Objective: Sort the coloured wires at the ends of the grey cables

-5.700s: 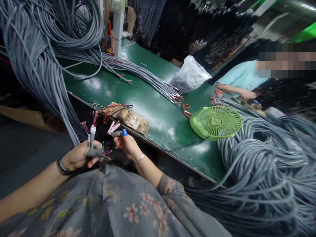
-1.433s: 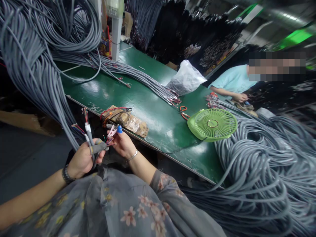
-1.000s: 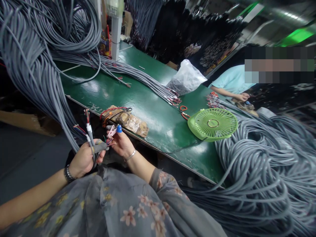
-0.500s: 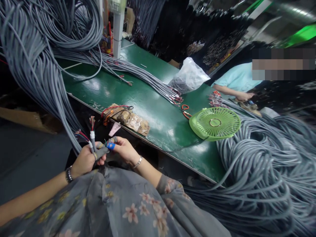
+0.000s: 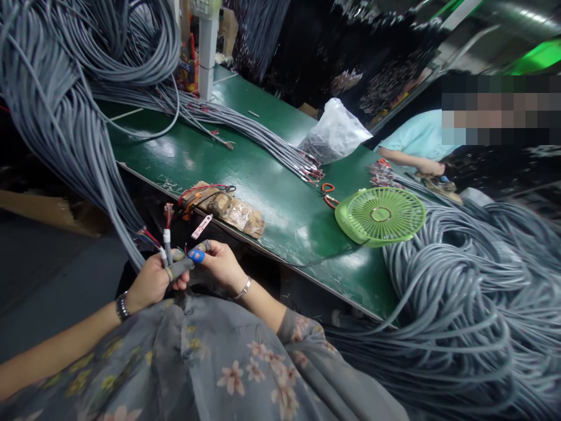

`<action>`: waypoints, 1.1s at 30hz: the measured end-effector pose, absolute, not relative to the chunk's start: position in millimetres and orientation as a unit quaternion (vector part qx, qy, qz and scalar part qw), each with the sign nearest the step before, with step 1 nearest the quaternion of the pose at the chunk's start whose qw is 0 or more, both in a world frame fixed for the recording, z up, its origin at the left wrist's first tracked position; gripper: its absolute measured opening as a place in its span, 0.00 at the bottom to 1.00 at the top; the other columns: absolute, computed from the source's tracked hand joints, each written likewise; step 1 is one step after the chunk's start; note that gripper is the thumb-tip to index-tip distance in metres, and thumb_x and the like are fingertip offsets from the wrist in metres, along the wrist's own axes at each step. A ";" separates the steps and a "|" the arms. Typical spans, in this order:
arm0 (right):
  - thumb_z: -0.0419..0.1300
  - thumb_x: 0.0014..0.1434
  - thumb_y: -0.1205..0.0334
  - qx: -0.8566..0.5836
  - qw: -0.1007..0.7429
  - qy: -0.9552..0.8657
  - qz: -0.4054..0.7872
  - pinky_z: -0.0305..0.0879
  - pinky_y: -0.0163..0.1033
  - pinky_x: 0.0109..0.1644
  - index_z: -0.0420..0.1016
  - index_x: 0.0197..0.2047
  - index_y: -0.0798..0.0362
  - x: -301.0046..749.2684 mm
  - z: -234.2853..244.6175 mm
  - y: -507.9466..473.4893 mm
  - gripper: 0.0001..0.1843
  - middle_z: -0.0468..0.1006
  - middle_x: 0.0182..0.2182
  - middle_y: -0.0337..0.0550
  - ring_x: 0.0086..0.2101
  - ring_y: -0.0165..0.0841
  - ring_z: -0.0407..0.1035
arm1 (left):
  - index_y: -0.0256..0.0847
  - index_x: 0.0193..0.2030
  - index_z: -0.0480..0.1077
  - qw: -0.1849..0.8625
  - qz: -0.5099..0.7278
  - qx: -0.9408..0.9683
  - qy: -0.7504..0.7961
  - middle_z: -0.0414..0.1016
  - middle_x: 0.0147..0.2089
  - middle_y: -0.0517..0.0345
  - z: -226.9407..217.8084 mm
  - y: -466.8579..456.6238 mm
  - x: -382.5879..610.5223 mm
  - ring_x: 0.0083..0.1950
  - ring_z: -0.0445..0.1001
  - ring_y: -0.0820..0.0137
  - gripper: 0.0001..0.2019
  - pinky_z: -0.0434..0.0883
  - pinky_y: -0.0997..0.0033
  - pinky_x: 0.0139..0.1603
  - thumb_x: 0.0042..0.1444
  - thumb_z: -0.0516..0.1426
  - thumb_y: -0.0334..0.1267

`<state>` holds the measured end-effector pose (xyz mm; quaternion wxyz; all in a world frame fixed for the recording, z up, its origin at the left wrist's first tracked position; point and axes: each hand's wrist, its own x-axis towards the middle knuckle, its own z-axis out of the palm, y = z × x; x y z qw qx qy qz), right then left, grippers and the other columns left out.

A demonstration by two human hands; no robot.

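Observation:
My left hand (image 5: 152, 279) is closed around the ends of grey cables (image 5: 165, 240), whose stripped red and coloured wires stick up above its fingers. Grey finger sleeves cover its fingertips. My right hand (image 5: 220, 264) is closed too, with a blue cap (image 5: 197, 256) on one fingertip, pinching at the wire ends right beside the left hand. A small pink clip-like tool (image 5: 201, 226) sticks up just above the right fingers; how it is held is unclear. Both hands hover over my lap, in front of the green table (image 5: 263, 193).
Thick bundles of grey cable hang at the left (image 5: 65, 117) and pile up at the right (image 5: 473, 304). On the table lie a taped brown block (image 5: 228, 207), a green fan (image 5: 380, 214), a plastic bag (image 5: 335, 137) and cut cables (image 5: 263, 143). Another person (image 5: 421, 143) sits opposite.
My right hand has come down and left against the left hand's wire ends. The pink tool now points up to the right, above the fingers.

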<state>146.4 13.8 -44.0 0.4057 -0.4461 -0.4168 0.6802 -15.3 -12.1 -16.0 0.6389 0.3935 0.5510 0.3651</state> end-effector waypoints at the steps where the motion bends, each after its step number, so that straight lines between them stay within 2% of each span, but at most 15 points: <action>1: 0.81 0.39 0.43 -0.447 0.415 -0.409 0.679 0.65 0.36 0.30 0.77 0.26 0.52 144.7 -44.2 12.7 0.25 0.74 0.21 0.34 0.23 0.27 0.64 | 0.40 0.20 0.72 0.639 0.382 0.379 0.549 0.73 0.18 0.60 -15.7 -12.6 -14.1 0.18 0.69 0.74 0.21 0.64 0.76 0.19 0.33 0.74 0.51; 8: 0.82 0.38 0.45 -0.430 0.442 -0.375 0.692 0.65 0.37 0.30 0.77 0.25 0.52 138.1 -44.9 10.5 0.25 0.75 0.22 0.36 0.23 0.27 0.63 | 0.40 0.20 0.72 0.639 0.431 0.324 0.548 0.71 0.16 0.62 -13.8 -12.7 -12.8 0.17 0.69 0.74 0.21 0.64 0.77 0.18 0.31 0.75 0.49; 14: 0.82 0.41 0.48 -0.423 0.435 -0.370 0.704 0.65 0.37 0.30 0.77 0.26 0.53 136.5 -46.6 11.4 0.23 0.74 0.22 0.35 0.23 0.27 0.63 | 0.40 0.20 0.72 0.636 0.435 0.314 0.554 0.71 0.16 0.62 -13.8 -14.2 -13.2 0.17 0.69 0.74 0.21 0.63 0.76 0.18 0.29 0.75 0.49; 19: 0.80 0.45 0.49 -0.424 0.423 -0.377 0.707 0.64 0.36 0.29 0.77 0.28 0.52 135.9 -44.8 13.8 0.21 0.72 0.22 0.34 0.23 0.27 0.62 | 0.41 0.18 0.70 0.638 0.420 0.338 0.550 0.70 0.15 0.62 -17.2 -14.2 -13.9 0.17 0.68 0.73 0.19 0.64 0.75 0.19 0.31 0.74 0.47; 23: 0.81 0.42 0.48 -0.431 0.432 -0.376 0.697 0.63 0.36 0.29 0.75 0.26 0.52 133.5 -43.7 14.2 0.23 0.72 0.21 0.34 0.22 0.26 0.61 | 0.42 0.18 0.71 0.634 0.417 0.339 0.557 0.70 0.14 0.62 -16.1 -14.4 -13.2 0.17 0.68 0.73 0.18 0.62 0.75 0.19 0.31 0.74 0.48; 28: 0.80 0.41 0.44 -0.445 0.453 -0.356 0.686 0.64 0.36 0.28 0.74 0.27 0.51 127.4 -45.7 9.0 0.25 0.72 0.21 0.33 0.22 0.26 0.61 | 0.42 0.15 0.66 0.617 0.453 0.321 0.558 0.68 0.14 0.64 -11.1 -15.1 -9.2 0.16 0.66 0.75 0.22 0.63 0.76 0.18 0.29 0.75 0.46; 33: 0.81 0.39 0.43 -0.421 0.444 -0.340 0.714 0.65 0.35 0.29 0.76 0.28 0.52 130.3 -48.9 8.5 0.26 0.73 0.21 0.32 0.23 0.26 0.63 | 0.41 0.19 0.71 0.625 0.460 0.290 0.560 0.71 0.15 0.64 -9.9 -14.6 -9.2 0.16 0.67 0.75 0.20 0.62 0.77 0.17 0.26 0.75 0.46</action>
